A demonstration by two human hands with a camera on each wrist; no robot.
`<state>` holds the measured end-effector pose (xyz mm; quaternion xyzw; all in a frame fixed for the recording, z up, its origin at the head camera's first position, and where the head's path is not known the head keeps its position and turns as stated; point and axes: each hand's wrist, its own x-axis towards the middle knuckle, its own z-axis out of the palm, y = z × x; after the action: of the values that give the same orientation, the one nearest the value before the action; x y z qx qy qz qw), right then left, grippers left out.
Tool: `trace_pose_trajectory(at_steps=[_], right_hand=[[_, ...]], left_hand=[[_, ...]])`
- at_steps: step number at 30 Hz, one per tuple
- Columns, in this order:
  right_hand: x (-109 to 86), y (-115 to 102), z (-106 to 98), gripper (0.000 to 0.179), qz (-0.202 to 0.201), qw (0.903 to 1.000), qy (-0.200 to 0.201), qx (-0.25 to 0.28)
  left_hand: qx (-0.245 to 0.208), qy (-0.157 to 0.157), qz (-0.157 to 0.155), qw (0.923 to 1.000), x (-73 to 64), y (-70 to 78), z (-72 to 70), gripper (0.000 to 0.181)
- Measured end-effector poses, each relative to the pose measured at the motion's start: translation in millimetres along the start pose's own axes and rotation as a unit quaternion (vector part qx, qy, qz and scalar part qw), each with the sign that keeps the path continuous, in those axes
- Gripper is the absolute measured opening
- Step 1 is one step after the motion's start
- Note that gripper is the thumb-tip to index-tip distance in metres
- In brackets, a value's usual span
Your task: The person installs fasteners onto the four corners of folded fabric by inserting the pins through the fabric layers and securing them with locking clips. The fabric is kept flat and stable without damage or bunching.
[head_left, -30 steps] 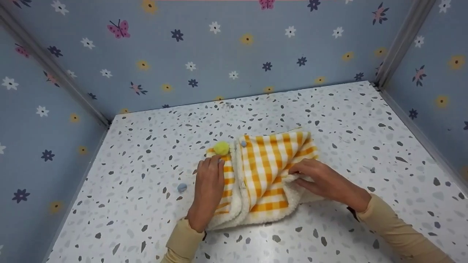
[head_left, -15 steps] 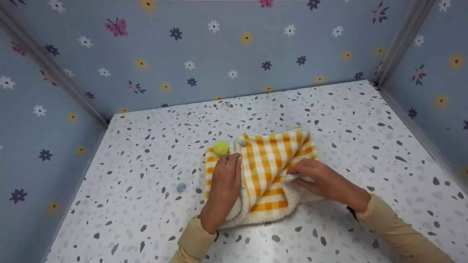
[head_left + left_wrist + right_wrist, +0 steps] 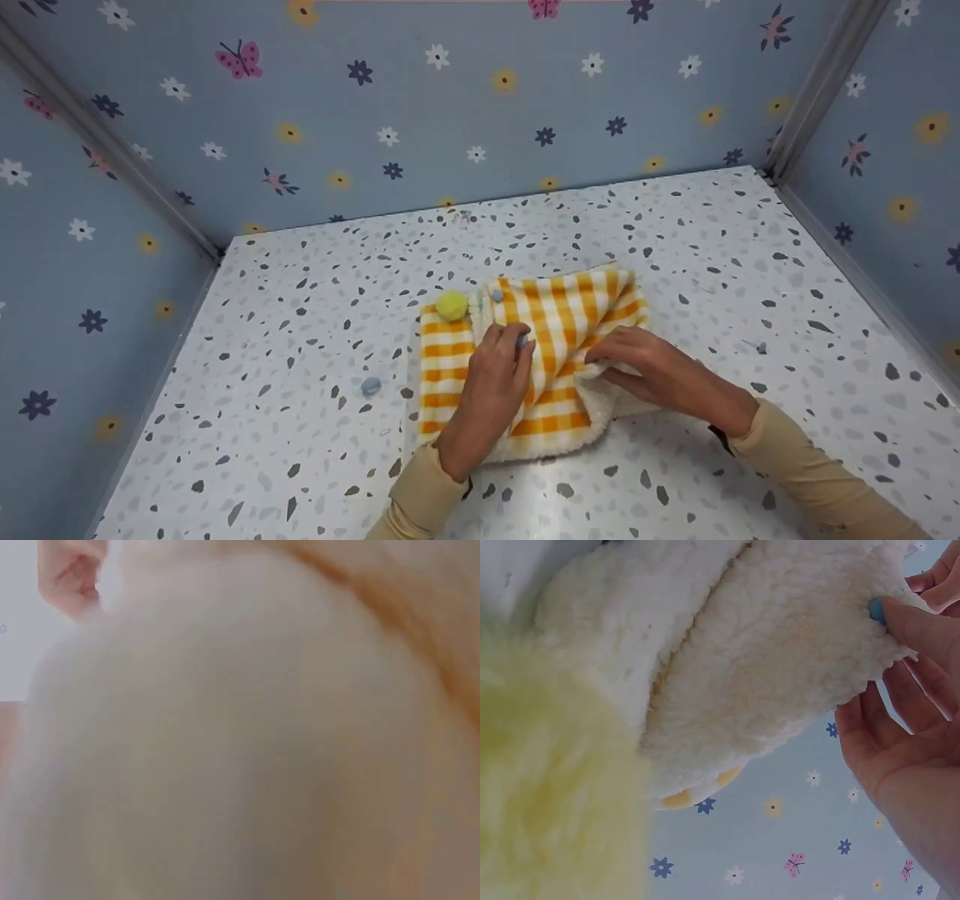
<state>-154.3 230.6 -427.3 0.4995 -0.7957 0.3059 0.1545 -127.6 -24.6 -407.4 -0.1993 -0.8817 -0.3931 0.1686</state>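
Note:
A yellow-orange and white checked cloth (image 3: 555, 300) with a cream fleece lining lies folded on the table. My left hand (image 3: 491, 390) is over its middle, fingers bent, pinching a small round blue piece (image 3: 521, 340); whether that is fixed to the cloth is hidden. My right hand (image 3: 660, 367) grips the turned-up fleece edge (image 3: 596, 390) between thumb and fingers. In the right wrist view a hand (image 3: 907, 735) holds the fleece (image 3: 757, 660), thumb against a blue piece (image 3: 877, 610); I cannot tell which hand. The left wrist view is mostly blurred pale fleece (image 3: 187, 690).
A yellow pompom (image 3: 452, 306) sits at the cloth's far left corner, with another small blue piece (image 3: 497, 295) near the far edge. One more blue piece (image 3: 371, 385) lies left of the cloth. Flowered blue panels (image 3: 480, 97) border the speckled table (image 3: 300, 315).
My left hand has moved right across the cloth, from the left panel to the middle, with the blue piece between its fingers. The left panel is now uncovered. My right hand has barely moved.

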Motion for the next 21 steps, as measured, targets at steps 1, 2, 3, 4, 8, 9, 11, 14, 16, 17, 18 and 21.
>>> trace_pose_trajectory(at_steps=[1,2,3,4,8,9,11,14,16,17,18,21], right_hand=[[0.0,0,0,0.04,0.0,1.0,-0.002,0.0],[0.0,0,0,0.04,0.001,1.0,-0.004,0.0],[0.0,-1,0,0.04,0.002,1.0,-0.006,0.0],[-0.1,-1,0,0.04,0.004,1.0,-0.008,0.0],[0.0,-2,-1,0.039,0.013,0.9998,-0.016,0.005],[0.1,-2,-1,0.038,0.016,0.9997,-0.019,0.008],[0.6,-2,-2,0.038,0.018,0.9996,-0.02,0.013],[1.6,-2,-2,0.039,0.007,0.9997,-0.015,0.016],[2.2,-3,-2,0.04,0.001,0.9998,-0.012,0.018],[2.5,-3,-2,0.04,-0.003,0.9998,-0.009,0.018],[2.7,-3,-2,0.04,-0.004,0.9998,-0.008,0.017],[2.9,-2,-2,0.041,-0.006,0.9998,-0.007,0.018]], left_hand=[[-0.003,-0.007,0.0,1.0,-0.1,0.8,1.6,0.015],[-0.006,-0.013,0.001,0.9999,-0.1,1.8,3.1,0.015],[-0.007,-0.017,0.002,0.9998,-0.2,2.7,4.4,0.015],[-0.008,-0.021,0.004,0.9997,-0.4,3.7,5.7,0.016],[-0.001,-0.03,0.015,0.9994,-1.1,6.7,10.5,0.016],[0.002,-0.032,0.018,0.9993,-1.2,7.1,11.8,0.016],[0.001,-0.036,0.022,0.9991,-0.9,7.9,14.5,0.016],[-0.013,-0.043,0.023,0.9987,0.1,8.8,18.1,0.017],[-0.025,-0.047,0.025,0.9983,0.7,9.3,19.9,0.018],[-0.028,-0.049,0.025,0.9981,0.9,9.7,20.6,0.018],[-0.031,-0.052,0.024,0.9979,1.1,10.0,21.3,0.019],[-0.035,-0.065,0.019,0.9971,1.1,11.2,23.2,0.019]])
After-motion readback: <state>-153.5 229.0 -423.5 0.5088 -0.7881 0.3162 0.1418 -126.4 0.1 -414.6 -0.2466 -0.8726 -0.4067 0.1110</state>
